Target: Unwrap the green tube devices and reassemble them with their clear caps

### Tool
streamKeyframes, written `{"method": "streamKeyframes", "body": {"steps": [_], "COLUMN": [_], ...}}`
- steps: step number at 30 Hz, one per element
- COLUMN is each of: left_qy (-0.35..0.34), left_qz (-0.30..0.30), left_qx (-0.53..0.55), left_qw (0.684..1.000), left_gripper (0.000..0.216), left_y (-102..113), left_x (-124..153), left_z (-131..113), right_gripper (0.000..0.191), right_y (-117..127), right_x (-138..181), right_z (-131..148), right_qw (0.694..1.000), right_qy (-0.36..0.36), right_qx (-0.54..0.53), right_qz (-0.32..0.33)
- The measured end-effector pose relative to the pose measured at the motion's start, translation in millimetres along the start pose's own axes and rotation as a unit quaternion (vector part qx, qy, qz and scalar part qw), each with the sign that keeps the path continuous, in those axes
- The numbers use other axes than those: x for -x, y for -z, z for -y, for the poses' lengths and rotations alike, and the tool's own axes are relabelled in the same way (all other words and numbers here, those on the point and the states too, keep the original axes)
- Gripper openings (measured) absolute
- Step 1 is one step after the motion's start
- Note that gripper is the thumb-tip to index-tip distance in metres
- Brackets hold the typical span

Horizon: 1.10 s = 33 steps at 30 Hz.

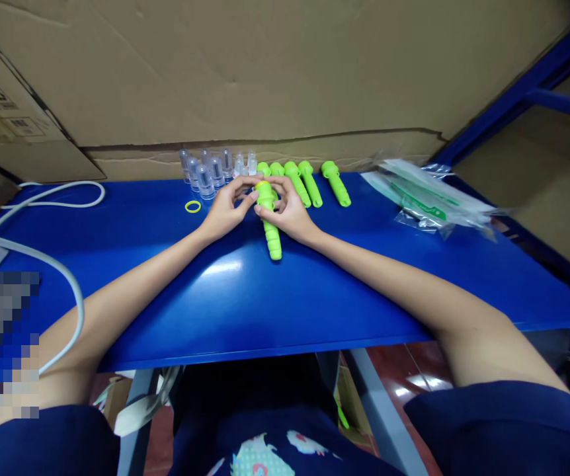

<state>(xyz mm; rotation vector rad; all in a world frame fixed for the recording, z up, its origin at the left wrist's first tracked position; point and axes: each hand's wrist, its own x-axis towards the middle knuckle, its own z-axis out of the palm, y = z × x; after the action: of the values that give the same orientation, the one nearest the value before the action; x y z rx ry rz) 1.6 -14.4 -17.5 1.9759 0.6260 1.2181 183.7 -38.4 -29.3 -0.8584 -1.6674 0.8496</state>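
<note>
Both my hands meet over a lime-green plastic handle (272,233) lying lengthwise on the blue table (225,291). My left hand (225,210) pinches at the handle's far end, fingers curled. My right hand (289,210) grips the same end from the other side, fingers bent around it. A hint of yellow shows between my fingertips at the top of the handle. A loose yellow ring (192,206) lies on the table left of my left hand.
Several more green handles (309,182) lie in a row behind my hands. Several clear plastic caps (208,173) stand at the back left. Clear bags (426,195) lie to the right, a white cable (57,198) to the left. Cardboard (265,79) walls the back.
</note>
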Motion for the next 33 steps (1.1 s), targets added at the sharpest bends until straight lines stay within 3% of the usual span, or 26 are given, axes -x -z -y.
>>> {"method": "streamKeyframes", "body": {"steps": [10, 20, 27, 33], "left_qy": [0.008, 0.016, -0.02, -0.016], "left_qz": [-0.043, -0.061, -0.088, -0.115], "left_qx": [-0.04, -0.073, -0.074, -0.099], "left_qw": [0.998, 0.995, 0.993, 0.988], "left_gripper": [0.032, 0.046, 0.035, 0.038], "left_y": [-6, -7, -7, -9], "left_x": [5, 6, 5, 8], "left_z": [-4, -7, -5, -10], "right_gripper": [0.066, 0.058, 0.064, 0.065], "right_y": [-3, -5, -4, -6], "right_x": [2, 4, 5, 5], "right_z": [-2, 6, 1, 2], "right_qw": [1.0, 0.997, 0.997, 0.996], "right_qy": [-0.007, -0.019, -0.015, -0.003], "right_qx": [0.005, 0.057, 0.049, 0.052], "right_qz": [-0.025, -0.058, -0.057, -0.079]}}
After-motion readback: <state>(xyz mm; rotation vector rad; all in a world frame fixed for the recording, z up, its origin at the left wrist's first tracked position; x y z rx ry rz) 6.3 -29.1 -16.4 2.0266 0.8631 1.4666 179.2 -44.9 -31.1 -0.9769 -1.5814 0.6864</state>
